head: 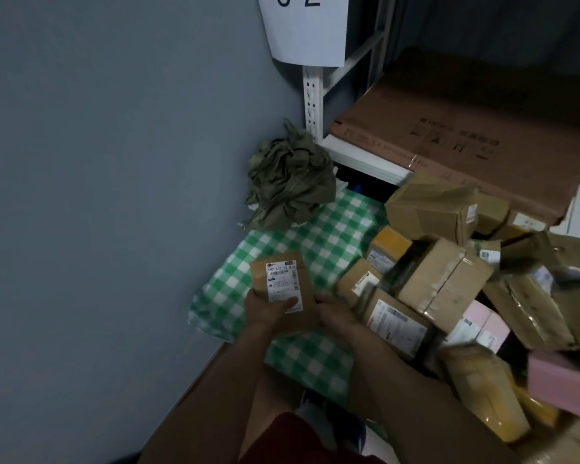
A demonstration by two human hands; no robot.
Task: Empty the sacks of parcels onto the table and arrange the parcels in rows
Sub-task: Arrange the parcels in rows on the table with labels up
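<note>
Two hands meet at the near-left part of the desk (318, 249), which wears a green-and-white checked cloth. Left hand (270, 311) grips a small brown parcel (279, 279) by its lower end, thumb pressed on the white shipping label, label side up and facing the camera. Right hand (332, 313) sits just beside it, fingers curled at the parcel's right lower edge; whether it truly grips or only touches, cannot tell. Parcel is lifted a bit over the cloth, near the desk's left edge, apart from the rest.

Pile of parcels (449, 279) crowds the right side of the desk, unsorted, boxes tilted and leaning on each other: brown taped cartons, a yellow box (389, 248), a pink box (482, 324) with white label, another pink one (563, 385) at the near-right, blurred. Yellowish padded bag (486, 393) lies at the near-right edge of the heap.

Crumpled olive-green sack (290, 182) lies at the far-left corner of the desk, against the grey wall (114, 195), well apart from the held parcel. Behind it a white shelf upright (312, 102) with a paper sign (305, 28) hung on it, digits partly cut off. Large flat brown carton (466, 139) rests on the shelf past the desk's far edge. Dim light, right side blurred.
</note>
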